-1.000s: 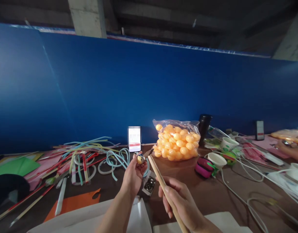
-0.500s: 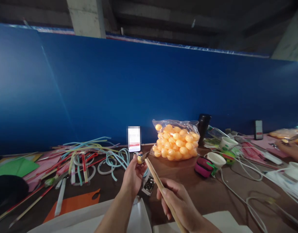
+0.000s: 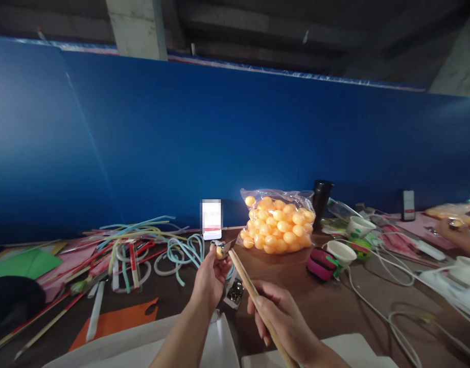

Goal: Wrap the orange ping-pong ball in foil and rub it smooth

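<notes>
My left hand [image 3: 211, 273] is closed around a small, round, yellowish object [image 3: 220, 251] with dark and bluish marks, held up between the fingertips. In my right hand [image 3: 279, 312] lies a long wooden stick [image 3: 245, 278], gripped along its lower half and slanting up to the left. Its upper end is at the small object, where a dark, thin tip [image 3: 229, 247] shows; I cannot tell whether the tip touches. Under and between my hands sits a small open box [image 3: 234, 292] of shiny dark metal pieces.
A clear bag of orange balls [image 3: 277, 225] stands beyond my hands. A phone [image 3: 212, 222] leans behind my left hand. Coloured tubes and sticks [image 3: 135, 250] lie left. Right are a magenta pouch [image 3: 321, 264], paper cups [image 3: 341, 252], white cables [image 3: 373, 312] and another person's hand [image 3: 455, 236].
My hands and what they hold have barely moved. At the far right, the other person's hand has shifted slightly, and the stick-like thing near it no longer shows.
</notes>
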Available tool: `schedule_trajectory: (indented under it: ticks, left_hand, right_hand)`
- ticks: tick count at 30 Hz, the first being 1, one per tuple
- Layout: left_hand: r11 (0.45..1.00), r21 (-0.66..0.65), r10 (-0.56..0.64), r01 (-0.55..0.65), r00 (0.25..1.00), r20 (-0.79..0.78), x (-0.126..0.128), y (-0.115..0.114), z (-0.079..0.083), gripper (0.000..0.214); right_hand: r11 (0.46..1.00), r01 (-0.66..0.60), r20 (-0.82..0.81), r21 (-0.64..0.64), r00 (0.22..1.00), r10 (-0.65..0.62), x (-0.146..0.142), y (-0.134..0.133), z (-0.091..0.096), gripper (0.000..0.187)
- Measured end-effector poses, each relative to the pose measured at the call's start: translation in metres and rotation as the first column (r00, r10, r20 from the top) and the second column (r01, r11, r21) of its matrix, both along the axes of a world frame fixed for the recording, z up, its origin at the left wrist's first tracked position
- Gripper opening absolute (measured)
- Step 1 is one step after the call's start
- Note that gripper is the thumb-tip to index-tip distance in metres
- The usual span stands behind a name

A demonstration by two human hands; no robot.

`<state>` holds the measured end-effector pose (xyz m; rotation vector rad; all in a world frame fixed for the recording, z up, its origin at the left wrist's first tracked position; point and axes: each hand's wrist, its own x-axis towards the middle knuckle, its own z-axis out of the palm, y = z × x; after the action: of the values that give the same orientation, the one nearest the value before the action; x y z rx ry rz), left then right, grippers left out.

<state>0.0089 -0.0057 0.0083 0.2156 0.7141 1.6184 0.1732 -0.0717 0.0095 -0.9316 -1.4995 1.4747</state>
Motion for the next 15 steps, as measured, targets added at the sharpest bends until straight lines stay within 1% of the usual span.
schedule_trajectory:
  ticks: [2, 6, 11, 15]
  left_hand:
    - [1.0, -0.007, 0.003, -0.003, 1.0, -0.004, 0.0, 0.0001, 0.0005, 0.016]
    - [1.0, -0.005, -0.005, 0.005, 1.0, -0.021, -0.0002, -0.0002, 0.0019, 0.018]
    - [1.0, 0.013, -0.005, 0.005, 1.0, -0.026, 0.0002, -0.0014, 0.0026, 0.016]
    - [0.999, 0.037, -0.005, 0.007, 0.999, -0.05, -0.0003, -0.0017, 0.0022, 0.016]
  right_hand:
    - [1.0, -0.002, 0.002, 0.004, 1.0, 0.002, 0.0006, 0.0006, -0.001, 0.032]
    - [1.0, 0.002, -0.074, 0.024, 0.997, 0.0, 0.0013, 0.0011, -0.0032, 0.03]
    - [1.0, -0.019, -0.042, 0.013, 0.999, 0.02, 0.0011, 0.0006, -0.0021, 0.031]
    - [1.0, -0.014, -0.084, 0.027, 0.996, 0.016, 0.0035, 0.0001, -0.0015, 0.03]
